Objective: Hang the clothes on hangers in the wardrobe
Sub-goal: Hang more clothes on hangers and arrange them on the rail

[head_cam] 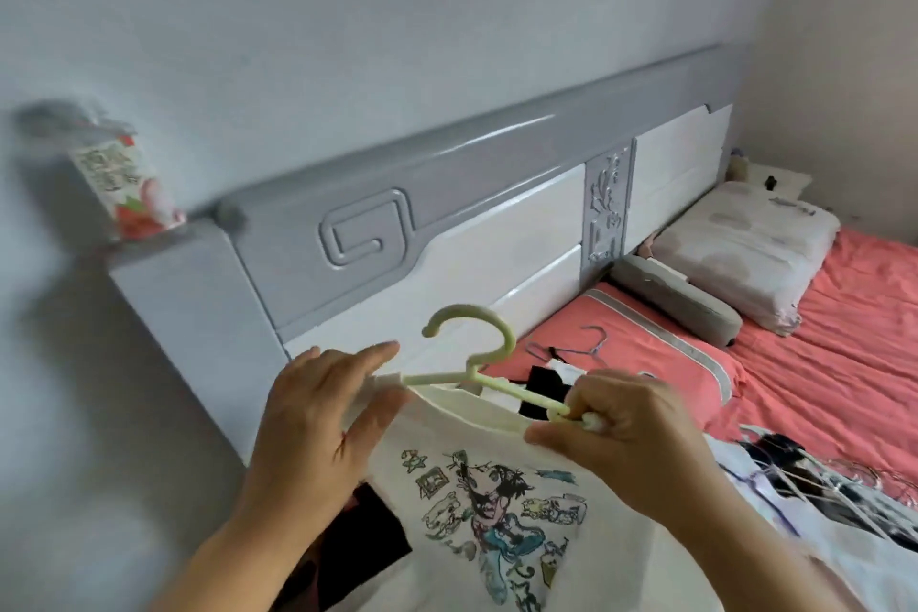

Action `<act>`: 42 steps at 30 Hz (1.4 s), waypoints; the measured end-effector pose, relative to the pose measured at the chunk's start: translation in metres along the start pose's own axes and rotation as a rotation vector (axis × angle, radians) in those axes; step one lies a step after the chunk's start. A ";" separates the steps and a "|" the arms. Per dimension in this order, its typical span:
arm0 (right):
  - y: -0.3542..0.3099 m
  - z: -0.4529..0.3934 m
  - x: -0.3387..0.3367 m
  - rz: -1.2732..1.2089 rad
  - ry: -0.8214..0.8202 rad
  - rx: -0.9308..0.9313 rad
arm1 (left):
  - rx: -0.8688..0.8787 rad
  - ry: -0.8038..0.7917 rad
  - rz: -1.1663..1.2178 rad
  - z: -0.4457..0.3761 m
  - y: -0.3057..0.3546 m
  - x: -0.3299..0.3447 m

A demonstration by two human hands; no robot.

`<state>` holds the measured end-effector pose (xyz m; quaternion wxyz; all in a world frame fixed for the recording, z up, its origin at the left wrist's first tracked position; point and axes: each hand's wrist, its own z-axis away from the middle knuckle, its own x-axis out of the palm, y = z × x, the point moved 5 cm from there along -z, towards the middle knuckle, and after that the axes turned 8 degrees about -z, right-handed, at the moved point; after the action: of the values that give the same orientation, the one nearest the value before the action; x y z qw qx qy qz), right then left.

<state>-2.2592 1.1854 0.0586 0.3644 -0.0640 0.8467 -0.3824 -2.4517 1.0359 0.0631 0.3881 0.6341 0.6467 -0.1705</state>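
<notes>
Above the bed, near its grey-white headboard, a pale green hanger sits partly inside the neck of a white printed T-shirt. Left hand pinches the shirt's shoulder at the hanger's left end with its index finger straight; right hand pinches the hanger's right end along with the fabric. Further along the bed from the headboard: wire hangers beside black-white clothing, pillows, more wire hangers; a carton stands on the headboard's left post.
</notes>
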 end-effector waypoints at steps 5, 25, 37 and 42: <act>-0.085 -0.006 0.062 -0.161 -0.213 -0.121 | -0.173 0.141 -0.066 0.059 -0.055 -0.101; -0.375 0.041 0.283 -0.752 -0.667 -0.549 | -0.685 0.536 -0.645 0.302 -0.125 -0.400; -0.511 0.065 0.390 -0.737 -0.889 -0.920 | -0.886 0.676 -0.838 0.369 -0.102 -0.527; -0.559 0.082 0.418 -0.865 -0.834 -0.929 | -1.004 0.722 -1.067 0.408 -0.086 -0.568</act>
<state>-2.6033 0.5832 0.1726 0.4076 -0.6764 0.6122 -0.0396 -2.4769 0.3427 0.1863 0.2602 0.0072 0.9462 0.1923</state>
